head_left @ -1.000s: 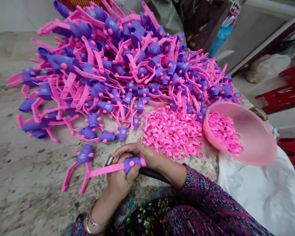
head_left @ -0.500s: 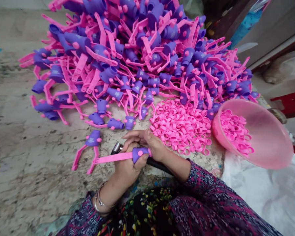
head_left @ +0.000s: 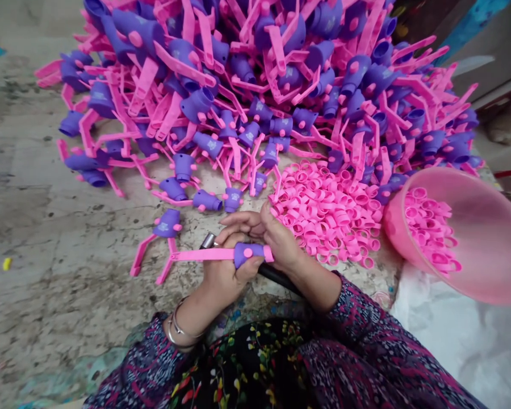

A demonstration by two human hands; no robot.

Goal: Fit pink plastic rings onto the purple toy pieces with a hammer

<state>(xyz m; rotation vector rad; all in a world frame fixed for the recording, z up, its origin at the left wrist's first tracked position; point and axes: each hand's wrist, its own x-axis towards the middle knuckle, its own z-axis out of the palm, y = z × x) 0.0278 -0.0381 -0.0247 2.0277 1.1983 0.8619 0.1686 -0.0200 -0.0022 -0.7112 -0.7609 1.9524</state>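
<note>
My left hand [head_left: 227, 272] is closed around a purple cone piece [head_left: 243, 254] with a long pink arm, its thumb pressed on the cone. A pink ring [head_left: 268, 254] sits at the cone's right end, against the palm of my right hand [head_left: 276, 233]. The fingers of my right hand are curled over toward the left hand, around a black-handled tool [head_left: 279, 279] with a metal end [head_left: 208, 241]. How firmly the tool is held is hidden. Left of my hands lies another purple cone with pink arms [head_left: 167, 224].
A large heap of purple and pink pieces [head_left: 238, 68] spans the back. Loose pink rings [head_left: 327, 210] form a pile right of my hands. A pink bowl [head_left: 489, 244] with more rings stands at the right, beside white cloth [head_left: 455, 341].
The view has shifted a little. The pink ring at the cone's right end now shows clearly, and the held piece lies more level. Both hands keep nearly the same pose.
</note>
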